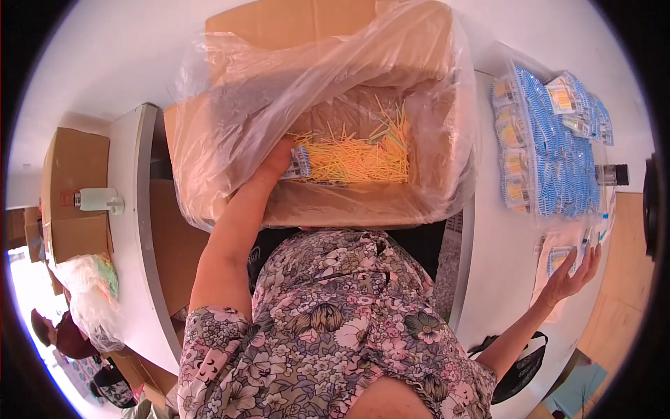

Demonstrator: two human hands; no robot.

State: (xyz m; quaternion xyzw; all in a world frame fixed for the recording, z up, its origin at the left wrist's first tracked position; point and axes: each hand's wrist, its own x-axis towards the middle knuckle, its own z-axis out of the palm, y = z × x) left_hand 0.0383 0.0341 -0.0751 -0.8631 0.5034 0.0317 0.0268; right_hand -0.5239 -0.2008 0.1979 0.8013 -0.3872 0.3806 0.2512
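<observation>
Inside the carton (pixel 342 199): thin yellow-orange sticks (pixel 359 159) lie in a loose heap, some leaning up against the right-hand wall; a blue-and-white packet (pixel 301 162) is at the heap's left end, by the left hand (pixel 281 155).
Left arm: nearly straight, it slants up and to the right from the floral sleeve (pixel 215 321), crosses the carton's near edge and reaches down into the left part of the opening.
Left hand: back upward, knuckles at the packet's left side; the fingers are mostly hidden, so I cannot tell whether they pinch the packet or only rest against it.
Carton lining: clear plastic film (pixel 244 140) drapes over the rim and hangs in folds beside the left wrist.
Right arm: held well out from the body, it angles up and to the right over the white table (pixel 495 279).
Right hand (pixel 574 274): fingers spread apart and pointing away from the body, thumb set off from them and near a small flat packet (pixel 558 260); whether it touches that packet I cannot tell.
Under the right hand: a pale pink sheet (pixel 548 304) lies on the table, with the small flat packet on it.
Beyond the right hand: a clear tub (pixel 532 199) is piled with blue-striped packets (pixel 562 167); a dark-capped container (pixel 612 174) is just beside its right side.
</observation>
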